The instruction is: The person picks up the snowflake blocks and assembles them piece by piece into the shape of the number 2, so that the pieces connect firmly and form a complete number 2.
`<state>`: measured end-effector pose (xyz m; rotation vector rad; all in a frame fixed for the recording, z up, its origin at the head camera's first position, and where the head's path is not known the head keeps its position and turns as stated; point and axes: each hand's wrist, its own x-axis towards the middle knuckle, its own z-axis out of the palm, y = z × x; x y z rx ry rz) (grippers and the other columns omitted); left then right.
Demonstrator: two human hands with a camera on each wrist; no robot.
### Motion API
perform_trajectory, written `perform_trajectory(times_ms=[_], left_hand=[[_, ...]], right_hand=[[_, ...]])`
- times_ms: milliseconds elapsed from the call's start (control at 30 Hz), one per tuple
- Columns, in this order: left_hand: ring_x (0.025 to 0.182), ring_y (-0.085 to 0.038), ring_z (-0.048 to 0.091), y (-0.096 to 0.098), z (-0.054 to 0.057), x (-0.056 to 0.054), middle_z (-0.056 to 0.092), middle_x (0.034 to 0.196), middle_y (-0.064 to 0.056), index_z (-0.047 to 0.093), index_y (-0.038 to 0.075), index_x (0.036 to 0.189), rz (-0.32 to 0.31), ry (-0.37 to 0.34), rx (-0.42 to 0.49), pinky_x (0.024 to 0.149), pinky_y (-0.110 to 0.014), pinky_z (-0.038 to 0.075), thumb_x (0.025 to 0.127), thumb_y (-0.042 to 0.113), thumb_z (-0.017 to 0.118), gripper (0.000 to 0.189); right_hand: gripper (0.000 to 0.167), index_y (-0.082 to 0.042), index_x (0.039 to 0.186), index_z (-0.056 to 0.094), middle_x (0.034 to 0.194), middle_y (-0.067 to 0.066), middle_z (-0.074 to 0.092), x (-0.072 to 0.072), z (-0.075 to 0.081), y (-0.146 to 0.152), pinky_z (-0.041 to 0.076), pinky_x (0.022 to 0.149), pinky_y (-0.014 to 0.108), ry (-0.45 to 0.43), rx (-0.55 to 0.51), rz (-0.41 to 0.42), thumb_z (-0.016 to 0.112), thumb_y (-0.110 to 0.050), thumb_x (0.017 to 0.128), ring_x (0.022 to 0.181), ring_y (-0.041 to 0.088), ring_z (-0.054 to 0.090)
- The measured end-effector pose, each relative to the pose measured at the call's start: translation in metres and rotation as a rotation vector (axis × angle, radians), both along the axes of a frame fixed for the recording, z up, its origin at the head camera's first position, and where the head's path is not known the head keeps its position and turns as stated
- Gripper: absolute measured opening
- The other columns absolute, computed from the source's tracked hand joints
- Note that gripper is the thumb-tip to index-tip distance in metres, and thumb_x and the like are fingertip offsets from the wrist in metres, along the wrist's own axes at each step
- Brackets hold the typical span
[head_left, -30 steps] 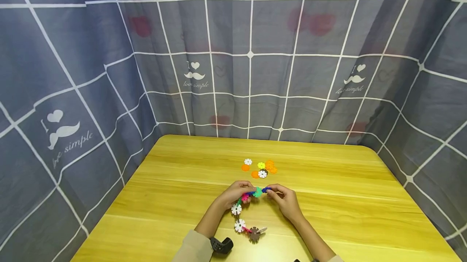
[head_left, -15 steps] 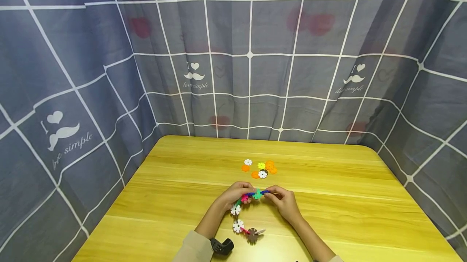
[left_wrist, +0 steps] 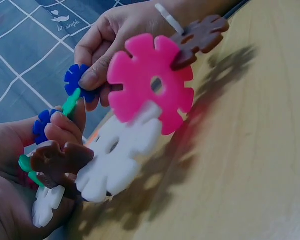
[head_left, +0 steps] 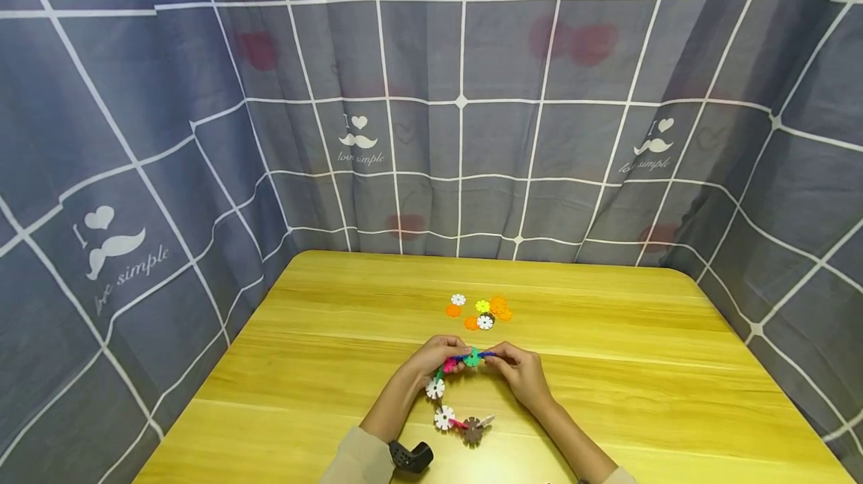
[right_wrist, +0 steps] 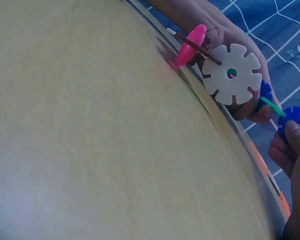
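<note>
My left hand [head_left: 433, 358] grips a chain of notched plastic snowflake discs, its fingers curled around the part near a blue disc [left_wrist: 44, 126]. A green disc [head_left: 473, 357] stands edge-on between that disc and a second blue disc [right_wrist: 293, 119]. Thumb and fingers of my right hand [head_left: 524, 373] pinch this second blue disc, which meets the green one's edge. From the left hand the chain hangs toward the person: a white disc [head_left: 444, 418], a pink disc [left_wrist: 150, 80] and a brown disc [head_left: 473, 431] with a pale disc seen edge-on. The left fingers partly hide the middle links.
Beyond the hands, loose discs lie on the wooden table [head_left: 323, 364]: a white disc [head_left: 458, 300], a yellow disc [head_left: 482, 306], several orange discs [head_left: 499, 305] and a white disc [head_left: 485, 322] over a dark one. A grey checked curtain [head_left: 431, 132] surrounds the table.
My right hand has shifted slightly left, bringing its blue disc up against the green disc. The green disc has turned a little, and the chain's hanging end has swayed. The left hand stays nearly still.
</note>
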<state>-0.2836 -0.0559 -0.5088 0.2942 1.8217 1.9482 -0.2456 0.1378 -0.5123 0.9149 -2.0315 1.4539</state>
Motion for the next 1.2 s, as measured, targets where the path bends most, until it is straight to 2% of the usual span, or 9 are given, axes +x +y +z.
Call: perform_trajectory(times_ms=[200, 300, 367, 500, 600, 800, 1000, 1067, 1200], left_hand=[[0.051, -0.004, 0.048, 0.003, -0.002, 0.001, 0.055, 0.065, -0.001, 0.060, 0.002, 0.079, 0.020, -0.013, 0.010, 0.048, -0.014, 0.040, 0.090, 0.009, 0.058, 0.013], [0.052, -0.004, 0.050, 0.002, -0.002, 0.001, 0.056, 0.066, -0.001, 0.059, 0.003, 0.081, 0.021, -0.034, 0.017, 0.049, -0.014, 0.042, 0.090, 0.013, 0.059, 0.013], [0.054, -0.005, 0.053, 0.001, -0.003, 0.000, 0.059, 0.069, -0.001, 0.060, 0.003, 0.088, 0.005, -0.043, 0.028, 0.051, -0.015, 0.045, 0.091, 0.020, 0.059, 0.018], [0.061, -0.007, 0.057, -0.004, -0.004, -0.002, 0.066, 0.084, -0.008, 0.059, -0.001, 0.108, -0.048, -0.063, 0.079, 0.057, -0.017, 0.048, 0.092, 0.035, 0.055, 0.040], [0.062, -0.007, 0.056, -0.009, -0.006, -0.005, 0.067, 0.093, -0.013, 0.058, -0.004, 0.110, -0.078, -0.053, 0.097, 0.058, -0.018, 0.047, 0.092, 0.035, 0.055, 0.043], [0.057, -0.005, 0.051, -0.011, -0.007, -0.007, 0.068, 0.083, -0.004, 0.064, -0.001, 0.098, -0.117, -0.012, 0.023, 0.051, -0.018, 0.040, 0.091, 0.031, 0.058, 0.033], [0.057, -0.005, 0.051, -0.012, -0.005, -0.005, 0.067, 0.083, -0.005, 0.064, -0.002, 0.100, -0.134, -0.017, 0.007, 0.052, -0.017, 0.041, 0.092, 0.030, 0.057, 0.034], [0.058, -0.006, 0.053, -0.014, -0.004, -0.005, 0.066, 0.081, -0.006, 0.063, -0.002, 0.101, -0.147, -0.029, 0.000, 0.053, -0.017, 0.044, 0.092, 0.029, 0.058, 0.032], [0.062, -0.009, 0.057, -0.021, -0.001, -0.008, 0.063, 0.083, -0.006, 0.058, 0.000, 0.106, -0.223, -0.058, -0.016, 0.056, -0.019, 0.048, 0.092, 0.028, 0.058, 0.032]], right_hand=[[0.014, 0.005, 0.083, 0.065, 0.077, 0.018, 0.067, 0.002, 0.002, -0.002, 0.054, 0.064, 0.029, 0.051, 0.041, -0.037, 0.065, 0.016, 0.075, 0.069, 0.032, 0.066], [0.013, 0.006, 0.084, 0.065, 0.078, 0.018, 0.067, 0.000, 0.001, -0.003, 0.054, 0.062, 0.032, 0.013, 0.011, -0.038, 0.064, 0.016, 0.076, 0.069, 0.032, 0.065], [0.011, 0.006, 0.085, 0.065, 0.079, 0.019, 0.066, -0.002, -0.001, -0.003, 0.054, 0.061, 0.035, -0.039, -0.035, -0.033, 0.063, 0.015, 0.078, 0.069, 0.034, 0.065], [0.008, 0.009, 0.088, 0.064, 0.082, 0.023, 0.065, -0.005, -0.003, -0.001, 0.054, 0.062, 0.039, -0.134, -0.148, -0.040, 0.060, 0.013, 0.082, 0.071, 0.038, 0.063], [0.009, 0.009, 0.090, 0.063, 0.082, 0.022, 0.066, -0.007, -0.004, 0.001, 0.054, 0.064, 0.037, -0.146, -0.183, -0.056, 0.060, 0.012, 0.083, 0.072, 0.037, 0.064], [0.011, 0.008, 0.085, 0.065, 0.080, 0.019, 0.066, -0.005, -0.002, 0.006, 0.054, 0.062, 0.036, -0.076, -0.126, -0.057, 0.061, 0.016, 0.079, 0.071, 0.034, 0.064], [0.015, 0.005, 0.083, 0.066, 0.079, 0.016, 0.067, -0.002, -0.002, 0.007, 0.054, 0.061, 0.033, 0.019, -0.040, -0.073, 0.064, 0.018, 0.075, 0.069, 0.033, 0.065], [0.017, 0.004, 0.084, 0.066, 0.079, 0.015, 0.067, -0.001, -0.002, 0.002, 0.055, 0.062, 0.031, 0.033, -0.002, -0.053, 0.064, 0.018, 0.075, 0.070, 0.033, 0.065], [0.019, 0.000, 0.091, 0.067, 0.084, 0.012, 0.067, -0.009, -0.014, -0.011, 0.055, 0.064, 0.029, 0.018, 0.046, 0.029, 0.066, 0.013, 0.077, 0.074, 0.026, 0.066]])
